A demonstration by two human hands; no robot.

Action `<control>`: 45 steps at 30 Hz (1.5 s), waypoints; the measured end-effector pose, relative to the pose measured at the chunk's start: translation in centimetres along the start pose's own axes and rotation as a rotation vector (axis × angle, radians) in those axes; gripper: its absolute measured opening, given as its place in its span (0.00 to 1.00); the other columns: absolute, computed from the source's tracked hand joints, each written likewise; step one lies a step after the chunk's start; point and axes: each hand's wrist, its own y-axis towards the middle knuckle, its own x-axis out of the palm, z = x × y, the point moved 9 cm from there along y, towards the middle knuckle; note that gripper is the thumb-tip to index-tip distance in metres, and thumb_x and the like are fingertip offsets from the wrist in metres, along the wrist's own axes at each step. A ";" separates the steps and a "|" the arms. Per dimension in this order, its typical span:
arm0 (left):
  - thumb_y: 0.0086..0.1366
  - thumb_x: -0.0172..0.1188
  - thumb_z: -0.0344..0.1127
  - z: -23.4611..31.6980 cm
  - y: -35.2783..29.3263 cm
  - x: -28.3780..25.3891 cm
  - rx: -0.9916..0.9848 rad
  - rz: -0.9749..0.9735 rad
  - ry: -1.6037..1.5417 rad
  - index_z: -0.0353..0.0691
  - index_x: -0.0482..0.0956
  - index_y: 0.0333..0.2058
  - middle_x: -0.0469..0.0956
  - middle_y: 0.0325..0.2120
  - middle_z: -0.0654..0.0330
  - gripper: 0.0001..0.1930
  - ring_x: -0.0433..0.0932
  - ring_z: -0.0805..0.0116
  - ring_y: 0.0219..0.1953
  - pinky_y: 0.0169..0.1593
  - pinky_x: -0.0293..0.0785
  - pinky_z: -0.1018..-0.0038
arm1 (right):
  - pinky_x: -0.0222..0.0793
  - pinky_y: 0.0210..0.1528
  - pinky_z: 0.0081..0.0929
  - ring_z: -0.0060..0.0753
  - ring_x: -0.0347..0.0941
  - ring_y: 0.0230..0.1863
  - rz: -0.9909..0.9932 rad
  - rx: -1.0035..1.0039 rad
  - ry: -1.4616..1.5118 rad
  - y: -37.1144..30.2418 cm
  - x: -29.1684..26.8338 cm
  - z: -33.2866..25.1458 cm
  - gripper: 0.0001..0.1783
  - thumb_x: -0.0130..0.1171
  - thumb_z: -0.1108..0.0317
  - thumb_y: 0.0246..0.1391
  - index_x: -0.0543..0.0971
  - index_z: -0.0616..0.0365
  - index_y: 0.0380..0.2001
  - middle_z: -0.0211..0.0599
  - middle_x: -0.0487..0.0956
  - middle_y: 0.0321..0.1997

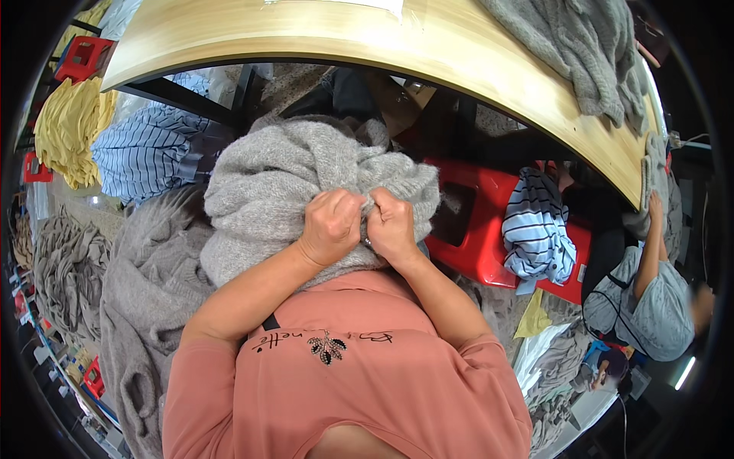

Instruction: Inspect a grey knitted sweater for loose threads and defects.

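Observation:
A bulky grey knitted garment [260, 176] lies bunched across my lap. My left hand [334, 223] is closed, its fingers pinching a bit of the knit near the middle. Right beside it, my right hand [390, 224] is closed on the same garment, knuckles up, with a ring on one finger. The two hands nearly touch, thumbs toward each other. Whatever small part of the knit sits between the fingertips is mostly hidden by the fingers.
A wooden table [306, 34] curves ahead, with a grey knit [581, 57] at its right. Red stools [478, 222] stand at right, a striped blue garment [535, 229] on them. Left lie striped cloth [145, 149], yellow garments [69, 138] and grey knits [153, 283]. A co-worker [650, 298] sits far right.

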 end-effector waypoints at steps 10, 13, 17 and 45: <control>0.42 0.51 0.19 -0.7 1.2 -0.5 -0.183 -0.019 -0.108 0.36 0.72 0.27 0.71 0.19 0.55 0.10 0.73 0.58 0.22 0.26 0.68 0.69 | 0.65 0.20 0.34 0.43 0.69 0.18 0.206 -0.444 -0.142 -0.2 -3.1 -5.5 0.12 0.51 0.82 0.32 0.72 0.64 0.27 0.42 0.71 0.19; 0.42 0.51 0.20 -0.2 1.5 0.0 -0.152 -0.064 -0.138 0.36 0.72 0.27 0.72 0.20 0.55 0.10 0.73 0.58 0.22 0.26 0.68 0.69 | 0.66 0.20 0.32 0.41 0.69 0.17 0.150 -0.537 -0.275 -1.0 -3.2 -6.6 0.12 0.51 0.82 0.32 0.72 0.65 0.27 0.41 0.71 0.19; 0.41 0.51 0.20 2.4 1.8 -0.9 0.165 -0.030 0.014 0.34 0.71 0.27 0.72 0.20 0.56 0.11 0.72 0.61 0.20 0.23 0.67 0.71 | 0.64 0.19 0.28 0.38 0.68 0.17 0.139 -0.502 -0.085 -1.9 -3.5 -6.9 0.13 0.50 0.84 0.31 0.71 0.66 0.28 0.42 0.71 0.20; 0.41 0.55 0.22 5.3 3.4 -2.6 0.250 -0.017 -0.095 0.36 0.71 0.27 0.70 0.17 0.60 0.10 0.70 0.64 0.18 0.24 0.63 0.73 | 0.60 0.19 0.18 0.23 0.64 0.17 0.323 -0.451 -0.023 -1.8 -8.3 -7.6 0.13 0.51 0.84 0.34 0.72 0.63 0.29 0.36 0.71 0.21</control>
